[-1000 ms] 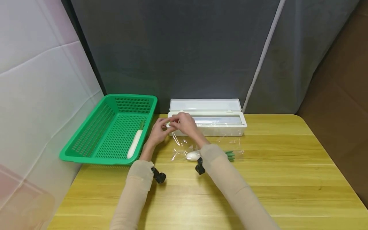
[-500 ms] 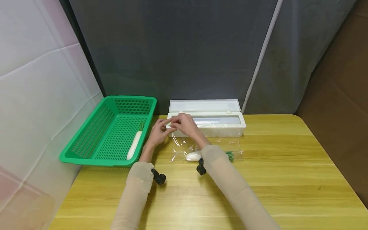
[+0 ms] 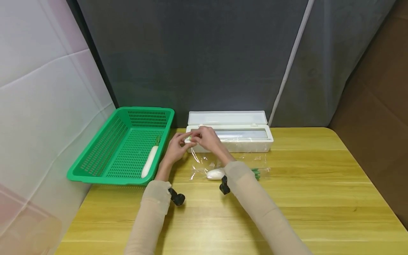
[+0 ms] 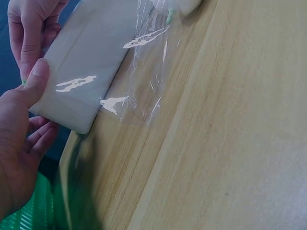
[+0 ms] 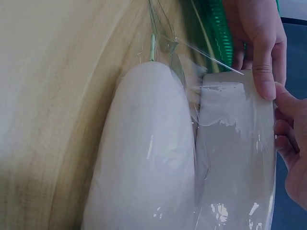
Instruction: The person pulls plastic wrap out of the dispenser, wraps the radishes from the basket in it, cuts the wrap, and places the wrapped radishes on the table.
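My left hand (image 3: 173, 150) grips the left end of a white cling film dispenser box (image 3: 245, 146), its thumb on the front face and fingers curled underneath. At that same end my right hand (image 3: 208, 139) pinches a small green slide cutter (image 3: 190, 137) on the front edge. Clear cling film (image 3: 204, 162) stretches from the box down over a white radish (image 3: 215, 173) with green stalks, lying on the table. The right wrist view shows the film draped over the radish (image 5: 144, 143). My right forearm hides the radish's middle in the head view.
A green plastic basket (image 3: 71, 175) stands to the left, with another white radish (image 3: 149, 161) inside. The dispenser's lid (image 3: 227, 117) stands raised at the back. Behind the wooden table (image 3: 318, 191) hangs a dark grey curtain (image 3: 207, 63).
My right fingertips have edged slightly to the right along the box's front edge, with more of the green slide cutter showing. My left hand, the film and the radishes stay in place.
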`<move>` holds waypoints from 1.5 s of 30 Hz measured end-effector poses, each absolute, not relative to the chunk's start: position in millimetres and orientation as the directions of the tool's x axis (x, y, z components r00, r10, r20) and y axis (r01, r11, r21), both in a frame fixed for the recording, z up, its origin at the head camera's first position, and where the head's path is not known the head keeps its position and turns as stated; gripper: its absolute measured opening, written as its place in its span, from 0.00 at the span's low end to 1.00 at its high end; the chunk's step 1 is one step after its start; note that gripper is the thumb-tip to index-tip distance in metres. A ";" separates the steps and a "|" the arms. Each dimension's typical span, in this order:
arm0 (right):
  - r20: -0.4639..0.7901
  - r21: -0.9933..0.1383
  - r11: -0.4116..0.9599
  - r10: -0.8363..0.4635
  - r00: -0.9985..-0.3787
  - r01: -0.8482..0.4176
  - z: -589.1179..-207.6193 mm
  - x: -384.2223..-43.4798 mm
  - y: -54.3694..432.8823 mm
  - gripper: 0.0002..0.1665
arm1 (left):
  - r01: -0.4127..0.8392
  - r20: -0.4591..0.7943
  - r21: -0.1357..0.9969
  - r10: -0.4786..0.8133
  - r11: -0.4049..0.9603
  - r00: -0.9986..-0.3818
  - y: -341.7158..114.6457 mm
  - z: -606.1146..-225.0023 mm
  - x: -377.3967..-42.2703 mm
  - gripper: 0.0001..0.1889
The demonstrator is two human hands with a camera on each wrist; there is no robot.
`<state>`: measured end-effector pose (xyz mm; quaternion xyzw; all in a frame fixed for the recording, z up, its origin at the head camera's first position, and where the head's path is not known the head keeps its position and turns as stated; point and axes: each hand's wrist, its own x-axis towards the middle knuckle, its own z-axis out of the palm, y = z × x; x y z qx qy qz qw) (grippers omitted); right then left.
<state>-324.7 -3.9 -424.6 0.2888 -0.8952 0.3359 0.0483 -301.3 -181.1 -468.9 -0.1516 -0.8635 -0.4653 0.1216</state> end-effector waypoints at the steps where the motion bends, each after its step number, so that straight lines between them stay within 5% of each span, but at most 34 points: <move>1: 0.280 -0.574 0.609 -0.483 -0.830 -0.548 -425.1 -324.9 -4.0 0.07 | 0.372 0.348 0.769 0.148 0.520 -0.926 -181.1 -468.8 -301.2 0.28; 18: 0.222 -0.557 0.680 -0.432 -0.874 -0.477 -424.4 -321.6 -4.5 0.08 | 0.356 0.328 0.766 0.151 0.535 -0.933 -180.7 -466.0 -299.5 0.27; 45: 0.252 -0.512 0.691 -0.447 -0.859 -0.510 -425.2 -322.2 3.8 0.07 | 0.367 0.339 0.758 0.155 0.539 -0.928 -181.6 -467.2 -300.0 0.26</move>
